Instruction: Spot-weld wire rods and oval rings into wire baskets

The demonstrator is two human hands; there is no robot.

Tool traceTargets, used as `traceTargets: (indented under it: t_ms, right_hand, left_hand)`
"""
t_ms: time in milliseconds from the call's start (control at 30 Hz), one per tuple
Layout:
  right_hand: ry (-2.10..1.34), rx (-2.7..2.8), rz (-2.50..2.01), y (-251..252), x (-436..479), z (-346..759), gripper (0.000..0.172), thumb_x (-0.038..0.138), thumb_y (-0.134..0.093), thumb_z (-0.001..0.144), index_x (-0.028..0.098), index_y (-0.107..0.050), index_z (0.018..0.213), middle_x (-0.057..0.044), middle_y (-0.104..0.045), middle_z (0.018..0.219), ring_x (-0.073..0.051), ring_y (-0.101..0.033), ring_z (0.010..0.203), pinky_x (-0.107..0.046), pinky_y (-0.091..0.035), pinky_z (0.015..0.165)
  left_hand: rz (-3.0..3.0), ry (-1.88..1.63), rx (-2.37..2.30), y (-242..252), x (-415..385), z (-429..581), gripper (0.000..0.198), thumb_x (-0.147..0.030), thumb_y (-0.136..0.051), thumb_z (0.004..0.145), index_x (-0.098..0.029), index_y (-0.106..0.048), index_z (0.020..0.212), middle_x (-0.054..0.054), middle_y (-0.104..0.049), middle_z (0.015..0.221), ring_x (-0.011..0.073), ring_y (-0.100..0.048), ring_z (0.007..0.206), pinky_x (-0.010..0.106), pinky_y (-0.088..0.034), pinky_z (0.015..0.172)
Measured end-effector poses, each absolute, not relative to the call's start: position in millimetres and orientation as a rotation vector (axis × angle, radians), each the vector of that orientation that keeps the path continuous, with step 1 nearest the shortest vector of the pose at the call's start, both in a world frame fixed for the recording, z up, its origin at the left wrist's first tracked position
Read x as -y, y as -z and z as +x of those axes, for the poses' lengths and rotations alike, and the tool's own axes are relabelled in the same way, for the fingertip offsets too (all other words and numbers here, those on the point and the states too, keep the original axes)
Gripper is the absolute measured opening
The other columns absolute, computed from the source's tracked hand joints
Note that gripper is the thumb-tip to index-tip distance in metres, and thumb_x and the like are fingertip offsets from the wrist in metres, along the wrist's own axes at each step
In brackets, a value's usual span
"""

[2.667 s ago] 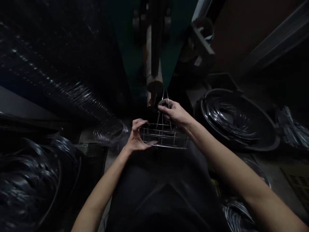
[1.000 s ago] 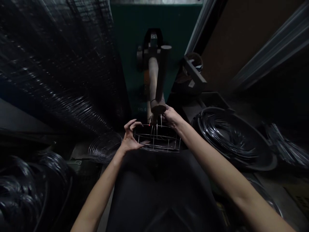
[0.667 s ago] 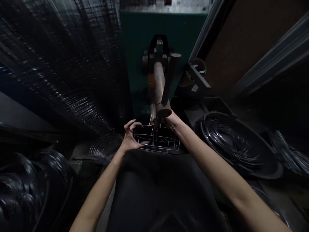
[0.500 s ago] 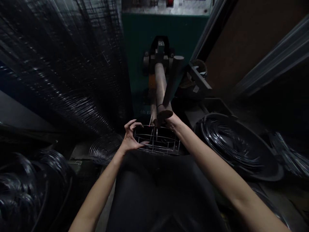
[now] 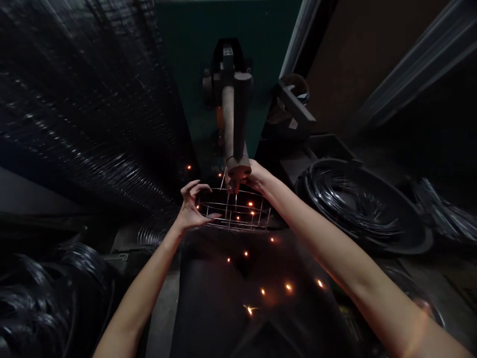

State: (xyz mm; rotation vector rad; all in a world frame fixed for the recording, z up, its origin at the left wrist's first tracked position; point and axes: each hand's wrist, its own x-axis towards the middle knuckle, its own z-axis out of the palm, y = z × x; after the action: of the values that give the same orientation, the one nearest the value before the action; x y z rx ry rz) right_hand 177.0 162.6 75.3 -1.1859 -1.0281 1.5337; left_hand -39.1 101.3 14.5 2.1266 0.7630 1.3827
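Head view: the left hand [image 5: 191,206] holds one end of the rack [image 5: 228,208], fingers and thumb spread around it. The rack is just below the rod's [image 5: 238,124] tip. The right hand [image 5: 257,176] is partly behind the rod, fingers hidden, so their grip cannot be told. Sparks [image 5: 288,287] scatter over the rack and lap [image 5: 223,308].

My left hand [image 5: 192,205] gripped the left end of the wire frame [image 5: 242,229], fingers bent at its far edge, thumb toward the near one. My right hand [image 5: 255,175] reached past its far right side, fingertips hidden. Both bare forearms [image 5: 143,291] slanted inward toward it.
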Motion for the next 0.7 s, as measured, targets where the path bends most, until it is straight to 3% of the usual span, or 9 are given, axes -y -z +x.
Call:
traceTargets:
  t_ms: [133, 233, 333, 400, 467, 533, 600, 700]
  right_hand:
    - [-1.592, 0.795, -1.33, -100.6, -180.9, 194.0, 0.023, 0.024, -0.057, 0.088, 0.018, -0.046, 0.069, 0.006, -0.044, 0.046, -0.005, -0.031, 0.034, -0.017, -0.026, 0.035]
    - [-1.689, 0.747, -1.326, -116.0, -165.2, 212.9, 0.029, 0.027, -0.051, 0.094, 0.017, -0.046, 0.067, 0.008, -0.034, 0.044, -0.003, -0.024, 0.034, -0.015, -0.019, 0.033]
    - [-1.632, 0.816, -1.335, -110.7, -112.7, 226.2, 0.025, 0.029, -0.052, 0.093, 0.016, -0.05, 0.071, 0.008, -0.038, 0.049, -0.002, -0.026, 0.035, -0.014, -0.018, 0.033]
    - [-1.49, 0.97, -1.373, -94.0, -64.5, 224.0, 0.025, 0.035, -0.055, 0.09, 0.016, -0.053, 0.074, 0.005, -0.045, 0.055, -0.004, -0.035, 0.038, -0.015, -0.025, 0.035]
    - [-1.282, 1.205, -1.395, -71.1, -17.4, 209.0, 0.025, 0.04, -0.053, 0.089, 0.017, -0.057, 0.078, 0.001, -0.054, 0.064, -0.009, -0.05, 0.049, -0.02, -0.041, 0.044]
    - [-1.014, 1.434, -1.391, -49.0, 18.9, 183.8, 0.021, 0.034, -0.051, 0.09, 0.017, -0.061, 0.083, -0.005, -0.063, 0.08, -0.016, -0.062, 0.072, -0.028, -0.053, 0.067]
    - [-0.838, 1.626, -1.426, -33.6, 39.9, 157.0, 0.016, 0.022, -0.05, 0.088, 0.016, -0.064, 0.091, -0.011, -0.066, 0.098, -0.02, -0.064, 0.092, -0.032, -0.052, 0.086]
    - [-0.839, 1.913, -1.588, -28.2, 51.4, 136.9, 0.025, 0.011, -0.049, 0.085, 0.012, -0.066, 0.103, -0.017, -0.064, 0.111, -0.024, -0.064, 0.1, -0.032, -0.05, 0.091]
  left_hand:
    - [2.273, -1.329, -0.624, -7.6, -97.6, -37.5, 0.1, -0.043, -0.085, 0.061, -0.028, -0.022, 0.138, 0.011, -0.055, 0.117, 0.0236, -0.061, 0.104, 0.048, -0.047, 0.097]
    - [2.492, -1.179, -0.524, 0.1, -81.7, -42.9, 0.091, -0.045, -0.081, 0.066, -0.03, -0.029, 0.139, 0.011, -0.058, 0.121, 0.0289, -0.057, 0.117, 0.059, -0.029, 0.111]
    - [2.58, -0.756, -0.631, 5.1, -55.9, -57.5, 0.094, -0.052, -0.078, 0.066, -0.028, -0.031, 0.143, 0.013, -0.057, 0.131, 0.0351, -0.04, 0.136, 0.064, -0.011, 0.116]
    - [2.456, -0.543, -0.804, 2.9, -38.6, -64.5, 0.099, -0.061, -0.074, 0.067, -0.024, -0.029, 0.146, 0.015, -0.051, 0.14, 0.0376, -0.027, 0.142, 0.065, -0.006, 0.116]
    - [2.246, -0.53, -0.983, -6.1, -24.1, -60.3, 0.08, -0.064, -0.059, 0.08, -0.022, -0.036, 0.144, 0.014, -0.048, 0.143, 0.0348, -0.025, 0.144, 0.063, -0.007, 0.117]
    - [2.056, -0.622, -1.069, -20.6, -11.8, -41.6, 0.054, -0.055, -0.042, 0.092, -0.023, -0.05, 0.135, 0.01, -0.053, 0.14, 0.0293, -0.034, 0.141, 0.057, -0.014, 0.118]
    - [1.905, -0.718, -1.073, -36.9, 0.5, -13.2, 0.044, -0.049, -0.038, 0.095, -0.022, -0.061, 0.122, 0.008, -0.062, 0.129, 0.0254, -0.049, 0.13, 0.048, -0.028, 0.115]
    - [1.747, -0.809, -1.069, -55.4, 19.7, 24.7, 0.034, -0.045, -0.045, 0.094, -0.02, -0.067, 0.1, 0.005, -0.071, 0.101, 0.0189, -0.065, 0.097, 0.032, -0.049, 0.091]
